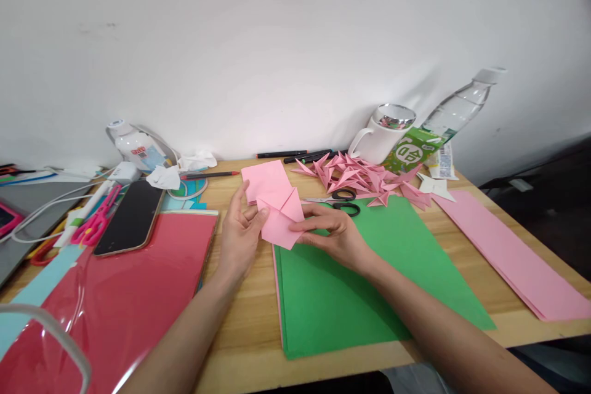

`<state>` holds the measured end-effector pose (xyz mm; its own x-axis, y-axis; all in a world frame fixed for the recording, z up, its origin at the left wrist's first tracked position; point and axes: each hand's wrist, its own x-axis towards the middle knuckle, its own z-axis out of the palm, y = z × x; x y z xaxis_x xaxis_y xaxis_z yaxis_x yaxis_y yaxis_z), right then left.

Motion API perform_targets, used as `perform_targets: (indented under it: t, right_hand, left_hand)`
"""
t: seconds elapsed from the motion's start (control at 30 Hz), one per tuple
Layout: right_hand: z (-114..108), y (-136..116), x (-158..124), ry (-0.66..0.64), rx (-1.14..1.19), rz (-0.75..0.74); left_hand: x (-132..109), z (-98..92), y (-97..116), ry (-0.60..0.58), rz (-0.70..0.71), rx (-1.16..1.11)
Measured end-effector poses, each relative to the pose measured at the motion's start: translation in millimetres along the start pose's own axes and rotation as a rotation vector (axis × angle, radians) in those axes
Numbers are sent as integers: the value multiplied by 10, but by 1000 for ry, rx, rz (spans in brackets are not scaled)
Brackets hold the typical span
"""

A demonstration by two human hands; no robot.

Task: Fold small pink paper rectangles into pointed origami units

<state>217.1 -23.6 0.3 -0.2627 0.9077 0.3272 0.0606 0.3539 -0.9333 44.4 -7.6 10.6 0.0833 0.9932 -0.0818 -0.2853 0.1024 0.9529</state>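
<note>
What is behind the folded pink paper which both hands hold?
Behind the folded paper, a pile of pink paper lies on the desk, its far part visible. The folded paper and left hand cover some of its near side, so that part cannot be seen.

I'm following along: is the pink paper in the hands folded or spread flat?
Folded: overlapping flaps and slanting edges show on the pink paper, held by the left hand and right hand.

Left hand and right hand pinching folded pink paper (pointed pink pieces heaped beside mug).
</note>
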Motion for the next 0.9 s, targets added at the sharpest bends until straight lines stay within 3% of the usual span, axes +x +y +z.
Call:
perform_targets:
  t: [0.3,0.63,0.8,0.9]
  right_hand:
    - [-4,32,1,-20,96,28]
    - [29,18,10,213,145,237]
    - [55,18,3,292,178,307]
    - [55,31,-1,324,174,307]
  left_hand:
    - [28,-76,-76,85,87,183]
    - [-30,-30,27,-126,10,334]
    - [-36,-31,-4,-135,89,359]
    - [-47,-5,-14,-160,55,288]
